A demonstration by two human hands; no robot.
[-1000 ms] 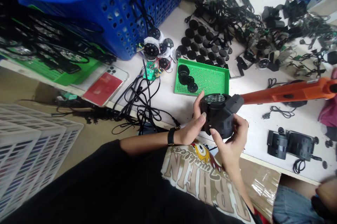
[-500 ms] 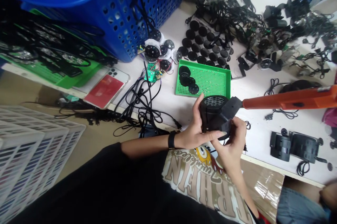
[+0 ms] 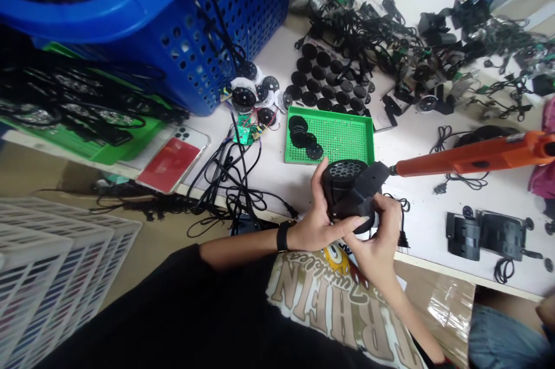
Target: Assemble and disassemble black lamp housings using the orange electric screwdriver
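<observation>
Both my hands hold a black round lamp housing point(image 3: 347, 187) with a honeycomb lens face, just above the table's near edge. My left hand point(image 3: 314, 221) wraps round its left side, thumb up along the rim; a black band sits on that wrist. My right hand point(image 3: 377, 236) grips it from below and the right, fingers closed on the black bracket. The tip of an orange electric screwdriver point(image 3: 472, 158) touches the housing's right side; whoever holds it is out of view.
A green perforated tray point(image 3: 342, 137) with black discs lies just beyond the housing. Behind it are rows of black discs point(image 3: 329, 82), tangled cables and parts point(image 3: 390, 28). A blue basket point(image 3: 173, 22) stands at left, a phone point(image 3: 173, 152) near the edge, a finished black unit point(image 3: 489, 236) at right.
The housing has turned in my hands and sunk slightly toward me. My right hand's fingers have closed further over its bracket. The screwdriver tip stays against it.
</observation>
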